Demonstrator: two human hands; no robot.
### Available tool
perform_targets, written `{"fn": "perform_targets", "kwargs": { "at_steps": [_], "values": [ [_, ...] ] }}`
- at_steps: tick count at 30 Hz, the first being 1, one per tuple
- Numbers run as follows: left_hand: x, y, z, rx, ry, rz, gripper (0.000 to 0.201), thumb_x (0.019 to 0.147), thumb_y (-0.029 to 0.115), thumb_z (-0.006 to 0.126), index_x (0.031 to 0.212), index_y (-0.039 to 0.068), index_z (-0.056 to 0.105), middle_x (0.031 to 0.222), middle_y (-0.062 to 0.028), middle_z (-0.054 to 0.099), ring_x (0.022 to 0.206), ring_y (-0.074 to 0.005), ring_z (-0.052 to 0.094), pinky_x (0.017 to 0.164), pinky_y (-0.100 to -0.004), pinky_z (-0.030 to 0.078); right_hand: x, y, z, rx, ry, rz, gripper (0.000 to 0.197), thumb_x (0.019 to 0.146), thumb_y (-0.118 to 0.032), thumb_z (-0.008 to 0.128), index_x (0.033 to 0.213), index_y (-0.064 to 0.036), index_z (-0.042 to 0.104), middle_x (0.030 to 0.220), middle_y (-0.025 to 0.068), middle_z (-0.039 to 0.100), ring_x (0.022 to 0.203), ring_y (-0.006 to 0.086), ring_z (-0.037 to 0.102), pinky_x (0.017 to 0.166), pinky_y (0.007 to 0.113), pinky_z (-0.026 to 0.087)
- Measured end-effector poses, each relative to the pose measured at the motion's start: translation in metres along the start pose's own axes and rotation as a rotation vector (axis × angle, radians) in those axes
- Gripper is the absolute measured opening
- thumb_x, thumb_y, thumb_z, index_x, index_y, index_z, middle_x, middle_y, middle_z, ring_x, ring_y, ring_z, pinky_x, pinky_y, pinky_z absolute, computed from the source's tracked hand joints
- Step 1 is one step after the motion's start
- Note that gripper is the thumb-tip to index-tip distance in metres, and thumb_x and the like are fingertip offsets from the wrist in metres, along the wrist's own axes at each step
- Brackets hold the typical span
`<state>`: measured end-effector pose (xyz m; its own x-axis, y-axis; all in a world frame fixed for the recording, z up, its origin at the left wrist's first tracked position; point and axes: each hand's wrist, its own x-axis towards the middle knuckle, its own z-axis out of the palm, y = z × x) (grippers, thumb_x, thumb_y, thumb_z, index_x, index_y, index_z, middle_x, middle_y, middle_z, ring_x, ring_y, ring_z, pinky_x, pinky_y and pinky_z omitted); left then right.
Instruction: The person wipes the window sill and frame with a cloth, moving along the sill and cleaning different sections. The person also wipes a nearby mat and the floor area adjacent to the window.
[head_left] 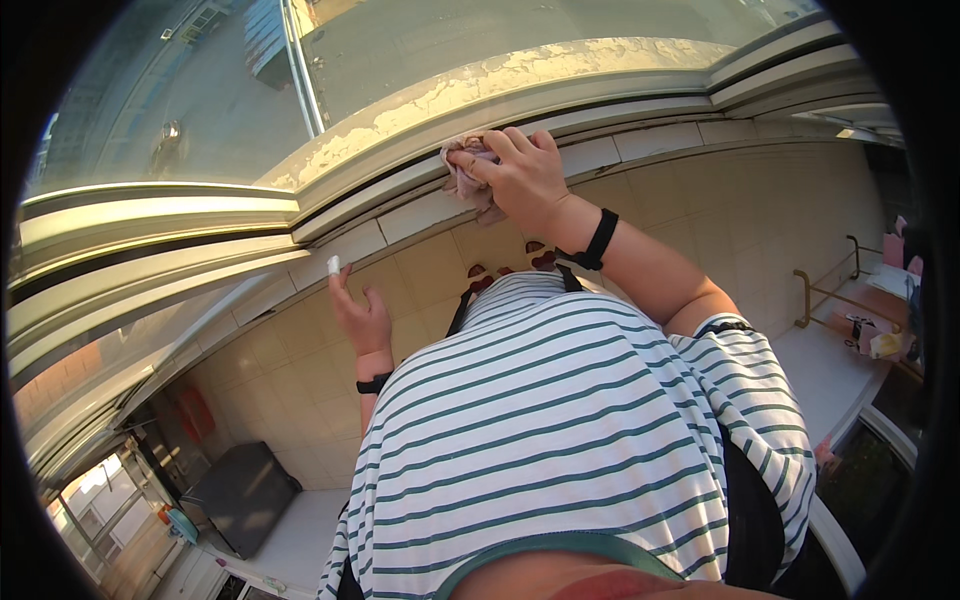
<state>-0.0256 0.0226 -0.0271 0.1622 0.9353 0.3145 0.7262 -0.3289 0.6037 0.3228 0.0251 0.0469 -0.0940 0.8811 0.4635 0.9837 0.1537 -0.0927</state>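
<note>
A crumpled pale pink cloth [466,178] is bunched under the curled fingers of my right hand [530,180]. The hand presses it against the window frame [400,178] at its inner edge, beside the tiled sill [352,245]. My left hand [362,318] is lower and to the left, held near the sill with thumb and fingers apart. A small white wrapping [333,265] covers one of its fingertips; whether it is a bandage I cannot tell. Each wrist wears a black band.
Beyond the glass lies an outside ledge [400,120] with peeling paint. A dark grey box-like object [243,498] stands at the lower left. On the right, a gold-coloured rail [835,305] borders a white surface with small items. Beige tiles cover the wall below the sill.
</note>
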Motion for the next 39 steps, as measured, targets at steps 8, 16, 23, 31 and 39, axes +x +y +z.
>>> {"fn": "perform_targets", "kwargs": {
  "at_steps": [8, 16, 23, 31, 39],
  "values": [
    [-0.011, 0.012, 0.022, 0.058, -0.07, 0.014, 0.06, 0.089, -0.002, 0.062, 0.146, -0.002, 0.044, 0.134, -0.0193, 0.064, 0.127, -0.0377, 0.058, 0.111, -0.0479, 0.042, -0.052, 0.1, -0.028, -0.145, 0.133, 0.214, 0.038, 0.086, -0.023, 0.069, 0.117, -0.0431, 0.078, 0.108, -0.0101, 0.062, 0.105, 0.0143, 0.059, 0.081, 0.041, 0.036],
    [-0.005, 0.026, 0.036, 0.103, -0.058, 0.097, 0.058, 0.087, -0.003, 0.063, 0.143, -0.002, 0.045, 0.13, -0.0186, 0.065, 0.123, -0.0376, 0.058, 0.109, -0.0484, 0.042, -0.094, 0.191, -0.043, -0.296, 0.228, 0.372, 0.039, 0.087, -0.018, 0.069, 0.113, -0.0447, 0.081, 0.106, -0.0096, 0.062, 0.102, 0.0183, 0.059, 0.08, 0.041, 0.044],
    [-0.004, 0.046, 0.043, 0.128, -0.075, 0.147, 0.058, 0.087, -0.004, 0.064, 0.142, -0.003, 0.045, 0.132, -0.0199, 0.064, 0.126, -0.0399, 0.056, 0.11, -0.0508, 0.041, -0.129, 0.26, -0.057, -0.435, 0.205, 0.591, 0.049, 0.084, -0.014, 0.071, 0.117, -0.0501, 0.077, 0.107, -0.0081, 0.062, 0.103, 0.0228, 0.059, 0.08, 0.043, 0.045],
    [-0.004, 0.051, 0.04, 0.175, -0.101, 0.148, 0.062, 0.087, -0.005, 0.063, 0.145, -0.001, 0.044, 0.134, -0.0194, 0.065, 0.126, -0.0412, 0.057, 0.11, -0.0517, 0.041, -0.133, 0.265, -0.054, -0.349, 0.27, 0.725, 0.056, 0.082, -0.013, 0.071, 0.134, -0.034, 0.071, 0.111, 0.0031, 0.068, 0.099, 0.033, 0.067, 0.079, 0.048, 0.057],
    [-0.007, 0.044, 0.047, 0.13, -0.119, 0.109, 0.058, 0.087, -0.001, 0.064, 0.144, -0.001, 0.049, 0.131, -0.0177, 0.067, 0.123, -0.0393, 0.059, 0.107, -0.0498, 0.043, -0.08, 0.202, -0.058, 0.196, 0.21, 1.066, 0.06, 0.086, -0.018, 0.06, 0.146, -0.0098, 0.06, 0.106, 0.0256, 0.073, 0.095, 0.0451, 0.071, 0.084, 0.049, 0.058]
  ]
}}
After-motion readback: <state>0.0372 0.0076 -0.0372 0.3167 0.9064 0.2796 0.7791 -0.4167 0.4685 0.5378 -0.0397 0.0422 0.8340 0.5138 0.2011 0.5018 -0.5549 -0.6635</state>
